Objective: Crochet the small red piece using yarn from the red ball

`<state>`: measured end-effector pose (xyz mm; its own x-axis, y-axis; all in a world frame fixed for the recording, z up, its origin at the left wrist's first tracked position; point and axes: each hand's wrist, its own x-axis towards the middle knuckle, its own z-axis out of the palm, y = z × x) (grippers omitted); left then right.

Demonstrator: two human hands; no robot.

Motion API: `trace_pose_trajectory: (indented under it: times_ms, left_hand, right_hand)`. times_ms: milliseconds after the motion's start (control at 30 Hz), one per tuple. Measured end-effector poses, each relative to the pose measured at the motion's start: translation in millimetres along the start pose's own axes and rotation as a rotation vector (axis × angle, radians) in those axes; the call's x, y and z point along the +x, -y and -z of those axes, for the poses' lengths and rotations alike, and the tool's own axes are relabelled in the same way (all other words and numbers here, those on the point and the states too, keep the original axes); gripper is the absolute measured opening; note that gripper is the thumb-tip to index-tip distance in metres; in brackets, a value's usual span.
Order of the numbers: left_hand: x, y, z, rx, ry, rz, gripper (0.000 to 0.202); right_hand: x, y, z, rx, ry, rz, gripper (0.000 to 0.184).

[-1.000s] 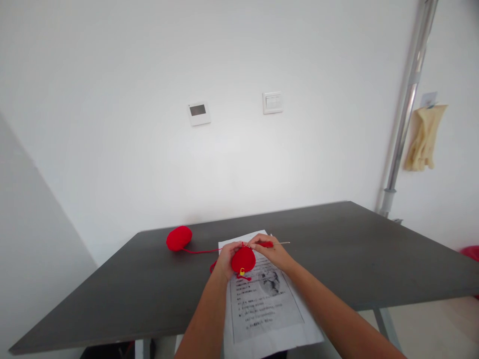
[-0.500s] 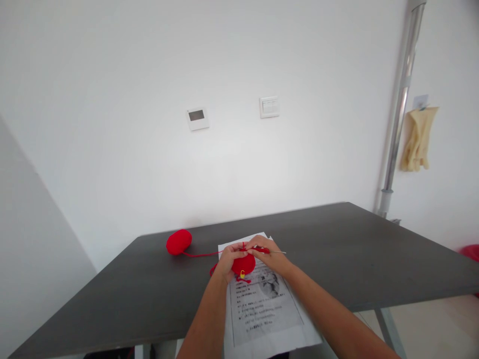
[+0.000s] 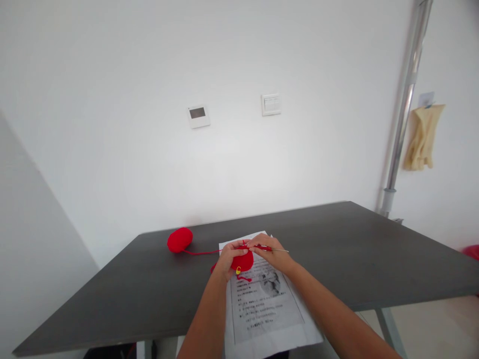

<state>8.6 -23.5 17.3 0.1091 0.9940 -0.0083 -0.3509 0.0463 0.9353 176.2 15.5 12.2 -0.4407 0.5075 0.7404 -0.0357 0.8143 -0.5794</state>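
Note:
Between my hands is a round piece of red crochet work (image 3: 244,261), held above a printed sheet of paper (image 3: 267,319). My left hand (image 3: 228,259) is closed on its left edge, with yarn passing by the fingers. A crochet hook with a red grip and a metal shaft (image 3: 279,250) lies in my right hand (image 3: 270,250), which pinches it close to the work's upper edge. The hook's tip is hidden by fingers and yarn. A yellow stitch marker (image 3: 238,270) hangs at the lower edge, beside a short red yarn tail (image 3: 245,278).
A ball of red yarn (image 3: 180,240) sits on the dark table (image 3: 337,249) at the left, its strand (image 3: 202,253) running to my left hand. Behind the table is a white wall with a switch (image 3: 271,104) and a small panel (image 3: 198,116). Yellowish gloves (image 3: 424,138) hang by a metal pole (image 3: 406,109).
The crochet work has turned slightly in my left hand, and the yellow marker has shifted a little to the left. My right hand and the hook have moved slightly; both grips stay closed.

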Motion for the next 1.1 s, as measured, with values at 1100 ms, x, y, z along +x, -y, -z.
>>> trace_pose_trajectory:
  times_ms: [1100]
  left_hand:
    - [-0.9,-4.5,16.7,-0.013,-0.069,0.105,0.039]
  right_hand:
    - [9.1,15.3,12.0,0.303,-0.032,-0.325,0.022]
